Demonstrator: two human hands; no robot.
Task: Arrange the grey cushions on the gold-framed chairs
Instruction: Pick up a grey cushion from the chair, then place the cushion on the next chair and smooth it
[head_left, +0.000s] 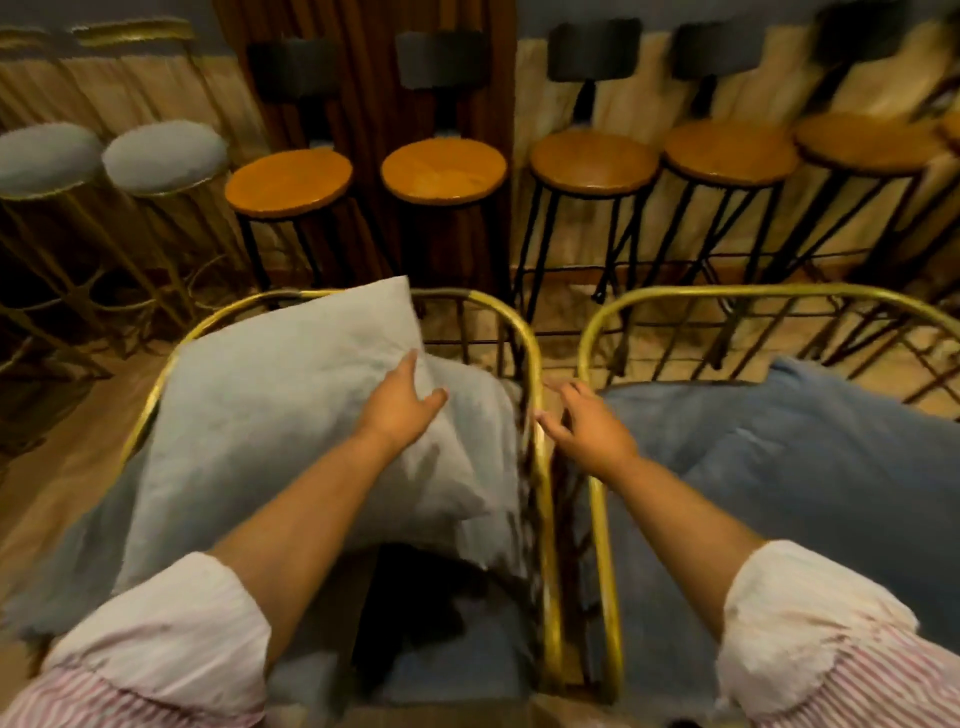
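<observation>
A grey cushion leans tilted inside the left gold-framed chair, its top corner against the back rail. My left hand lies flat on the cushion's upper right part, fingers spread. My right hand hovers over the gap between the two chairs, fingers apart, just above the gold rail of the right gold-framed chair. That chair holds a bluish-grey cushion lying on its seat.
A row of wooden-topped bar stools with black legs stands along the far wall. Two grey-padded gold stools stand at the far left. The chairs' rails nearly touch between my arms.
</observation>
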